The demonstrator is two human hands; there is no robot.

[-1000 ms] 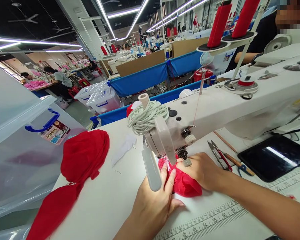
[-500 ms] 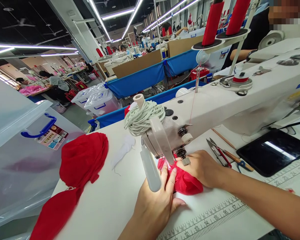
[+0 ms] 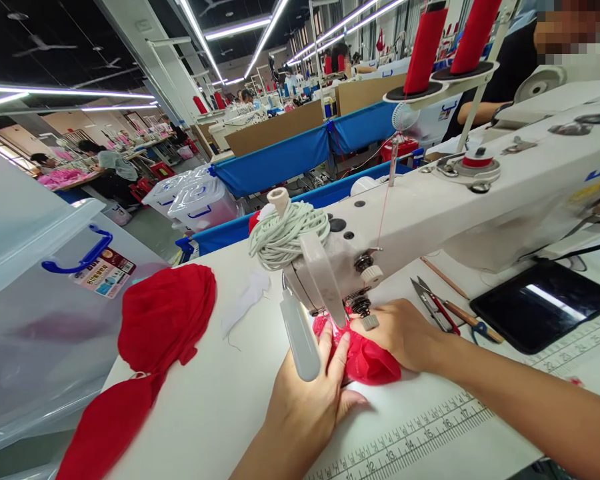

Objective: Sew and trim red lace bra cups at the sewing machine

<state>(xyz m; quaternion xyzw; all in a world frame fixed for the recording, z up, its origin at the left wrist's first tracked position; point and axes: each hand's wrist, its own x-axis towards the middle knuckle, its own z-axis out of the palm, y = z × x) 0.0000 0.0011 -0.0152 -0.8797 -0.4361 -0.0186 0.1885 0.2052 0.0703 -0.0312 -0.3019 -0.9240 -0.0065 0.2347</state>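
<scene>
A piece of red fabric (image 3: 373,362) lies gathered under the head of a white sewing machine (image 3: 410,223). My left hand (image 3: 305,403) rests on its left part, fingers stretched out flat beside the needle area and thumb apart on the table. On the other side, my right hand (image 3: 405,333) is curled onto the fabric's upper right edge, its fingertips partly hidden behind the machine's tension knobs (image 3: 363,300). A grey lever-like plate (image 3: 300,340) hangs in front of my left fingers. The needle itself is hidden.
More red fabric (image 3: 165,320) drapes over the table's left edge, beside a clear plastic bin (image 3: 40,320). Thread snips (image 3: 436,307), a wooden-handled tool (image 3: 473,320) and a black tablet (image 3: 545,303) lie at right. A ruler strip (image 3: 405,450) runs along the front.
The gathered red fabric and both hands have shifted very slightly up and left, along with a small shift of the view. Both hands keep the same pose on the fabric.
</scene>
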